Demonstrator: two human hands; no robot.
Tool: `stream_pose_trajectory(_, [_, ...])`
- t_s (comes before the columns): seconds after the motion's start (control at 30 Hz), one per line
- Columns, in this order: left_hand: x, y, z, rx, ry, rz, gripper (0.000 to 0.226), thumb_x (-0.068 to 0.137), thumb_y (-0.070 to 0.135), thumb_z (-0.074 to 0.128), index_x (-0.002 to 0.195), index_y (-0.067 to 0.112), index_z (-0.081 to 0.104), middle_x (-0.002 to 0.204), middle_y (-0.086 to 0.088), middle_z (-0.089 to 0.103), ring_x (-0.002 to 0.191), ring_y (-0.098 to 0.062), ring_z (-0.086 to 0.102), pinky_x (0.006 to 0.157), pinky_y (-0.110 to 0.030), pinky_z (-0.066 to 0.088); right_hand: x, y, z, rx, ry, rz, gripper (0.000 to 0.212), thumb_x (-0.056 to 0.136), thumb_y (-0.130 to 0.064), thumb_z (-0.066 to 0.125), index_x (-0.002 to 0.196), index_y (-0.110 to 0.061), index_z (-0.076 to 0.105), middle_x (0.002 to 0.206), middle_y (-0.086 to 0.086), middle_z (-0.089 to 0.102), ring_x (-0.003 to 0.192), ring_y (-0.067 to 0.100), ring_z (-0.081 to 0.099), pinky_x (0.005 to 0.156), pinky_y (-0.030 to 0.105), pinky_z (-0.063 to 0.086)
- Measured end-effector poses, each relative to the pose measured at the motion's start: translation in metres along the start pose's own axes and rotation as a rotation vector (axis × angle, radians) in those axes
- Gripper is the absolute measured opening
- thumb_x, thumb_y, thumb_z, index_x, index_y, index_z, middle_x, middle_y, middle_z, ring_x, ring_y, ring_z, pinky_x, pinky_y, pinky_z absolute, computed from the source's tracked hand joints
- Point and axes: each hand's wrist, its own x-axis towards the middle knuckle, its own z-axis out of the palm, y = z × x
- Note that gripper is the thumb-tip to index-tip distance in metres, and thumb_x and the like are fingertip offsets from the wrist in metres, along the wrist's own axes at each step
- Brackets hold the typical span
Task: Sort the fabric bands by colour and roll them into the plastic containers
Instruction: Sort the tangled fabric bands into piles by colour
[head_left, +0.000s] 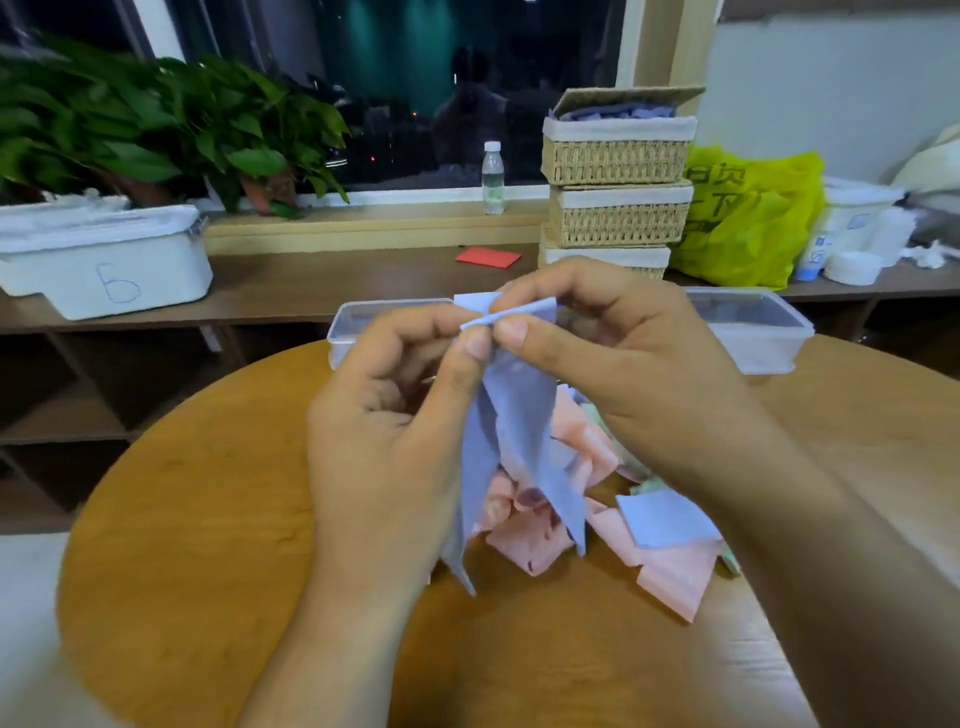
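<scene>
Both hands hold a light blue fabric band (519, 441) above the round wooden table (208, 493). My left hand (395, 415) pinches its top edge between thumb and fingers. My right hand (613, 353) pinches the same top edge beside it. The band's long ends hang down over a pile of pink bands (670, 571), with another blue piece (665, 519) and pale green bits mixed in. Two clear plastic containers stand at the far edge of the table: one behind my left hand (363, 322), one at the right (753, 332).
Behind the table runs a low wooden shelf with a white lidded box marked 6 (104, 260), a red card (488, 257), stacked wicker baskets (618, 187), a water bottle (492, 176), a yellow-green bag (748, 218) and potted plants (156, 124).
</scene>
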Motion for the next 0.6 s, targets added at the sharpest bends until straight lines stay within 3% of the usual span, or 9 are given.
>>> stream_pose_trajectory(0.07, [0.001,0.017,-0.011,-0.031,0.03,0.01,0.005,0.096,0.015,0.071,0.098,0.019,0.072,0.087,0.009,0.079,0.084,-0.005,0.073,0.073,-0.017,0.054,0.001,-0.013,0.01,0.06,-0.052,-0.027,0.012,0.096,-0.017,0.072,0.107,-0.017,0.076,0.105,0.001,0.079,0.103,0.018,0.076,0.091,0.035,0.062])
stream_pose_trajectory(0.27, [0.009,0.04,-0.041,-0.028,0.068,-0.002,0.008,0.098,0.019,0.069,0.102,0.012,0.071,0.08,0.005,0.078,0.076,-0.005,0.071,0.068,-0.018,0.054,0.009,-0.035,0.045,0.191,-0.003,-0.039,0.019,0.1,-0.007,0.066,0.114,-0.004,0.078,0.104,0.007,0.082,0.099,0.02,0.078,0.082,0.031,0.061])
stream_pose_trajectory(0.4, [0.018,0.033,-0.063,-0.039,0.063,-0.102,0.021,0.103,0.023,0.065,0.118,0.009,0.065,0.07,0.003,0.071,0.063,-0.007,0.066,0.056,-0.019,0.05,0.016,-0.033,0.071,0.179,0.057,0.031,0.02,0.098,-0.001,0.069,0.11,-0.012,0.08,0.103,-0.001,0.081,0.093,0.014,0.078,0.077,0.028,0.062])
stream_pose_trajectory(0.47, [0.02,0.028,-0.073,-0.05,0.031,-0.16,0.024,0.105,0.024,0.062,0.124,0.01,0.063,0.077,-0.004,0.074,0.069,-0.008,0.07,0.057,-0.02,0.054,0.021,-0.029,0.081,0.156,0.091,0.047,0.02,0.098,-0.003,0.07,0.109,-0.016,0.08,0.103,0.001,0.081,0.094,0.018,0.077,0.082,0.035,0.064])
stream_pose_trajectory(0.6, [0.02,0.014,-0.086,0.043,-0.129,-0.29,0.021,0.108,0.021,0.056,0.118,0.011,0.072,0.094,-0.007,0.078,0.076,-0.001,0.072,0.062,-0.012,0.053,0.03,-0.014,0.091,0.125,0.111,0.085,0.023,0.099,-0.003,0.071,0.114,-0.018,0.077,0.101,0.003,0.08,0.088,0.02,0.073,0.081,0.037,0.062])
